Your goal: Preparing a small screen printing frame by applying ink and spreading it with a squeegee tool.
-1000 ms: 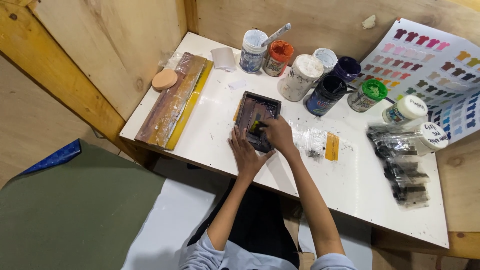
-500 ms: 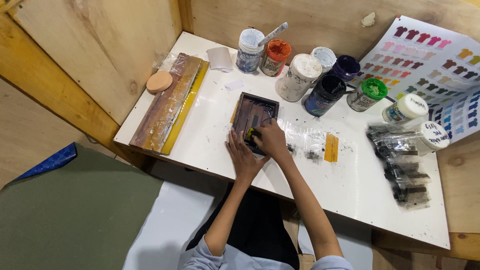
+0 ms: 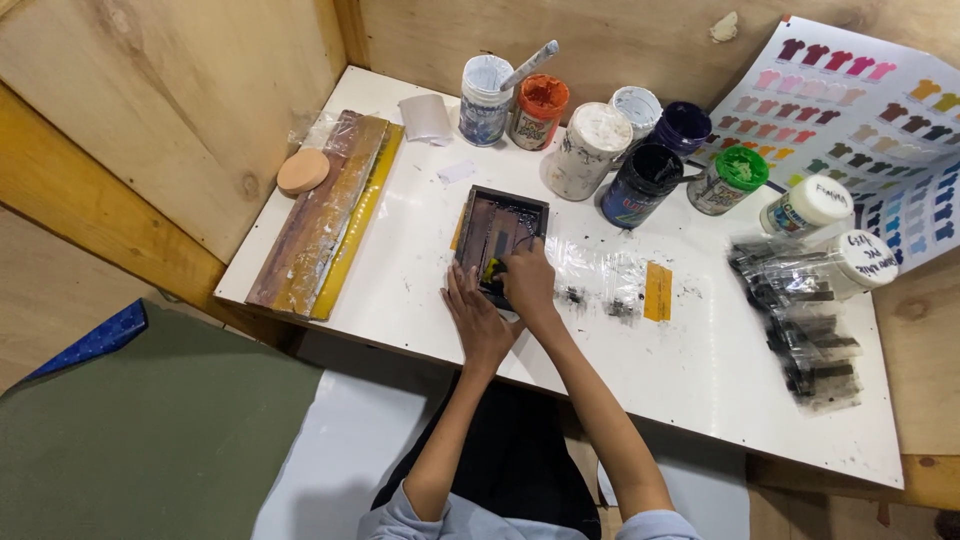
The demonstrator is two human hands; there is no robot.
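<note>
Small dark printing frame [image 3: 497, 235] sits mid-frame on white table [image 3: 400, 290], unmoved since earlier; left hand [image 3: 478, 322] stays flat at its lower edge, right hand [image 3: 527, 283] keeps pressing, fingers curled, grasp unclear.

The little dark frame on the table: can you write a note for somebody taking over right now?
Left hand: flat on the white table, against the near edge of the small dark frame.
Right hand: fingers pressed down inside the frame; whether it grips a tool, I cannot tell.
Nearby: paint jars behind the frame, clear bags to its right.
Done: yellow ink already shows in the frame.
Left: the pressing goes on; jars open.
</note>
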